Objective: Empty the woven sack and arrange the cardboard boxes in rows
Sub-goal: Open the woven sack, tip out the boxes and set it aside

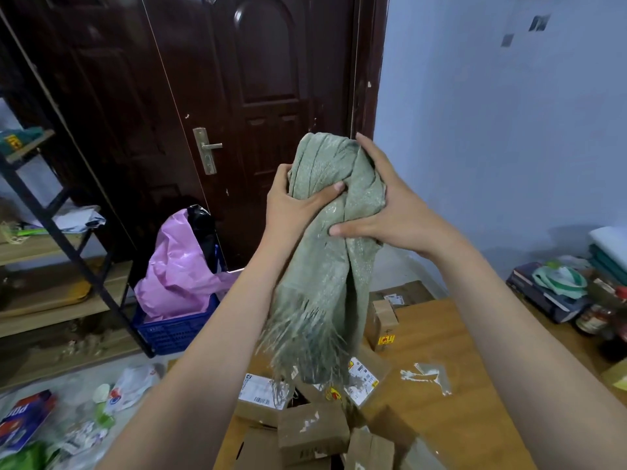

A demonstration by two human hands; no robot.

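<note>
Above the wooden table [437, 337] we hold the woven sack [325, 266] upside down, bunched at its closed end, frayed mouth hanging down over the pile. Table runs from centre to the right, cardboard boxes [312, 432] heaped in a loose jumble at its near-left edge, one small box [381, 322] standing apart toward the far edge, another flat one at the far corner. No rows yet.

Sack looks limp and collapsed, so we judge it empty or nearly so. It is light, soft, coarse weave, not slippery; loose threads at the mouth could snag on box corners. Best hold is the gathered top, as now, or the bottom corners for a final shake.

Boxes look stiff and light, with labels and torn tape patches; take them by opposite sides.

Our left hand [291, 205] grips the bunched fabric, thumb pressed into the folds. Our right hand [390, 208] wraps the other side, fingers curled round the bundle.

Off the table: dark door [237, 79], shelf rack [51, 249], blue crate [173, 327] with pink plastic, litter on the floor.
</note>
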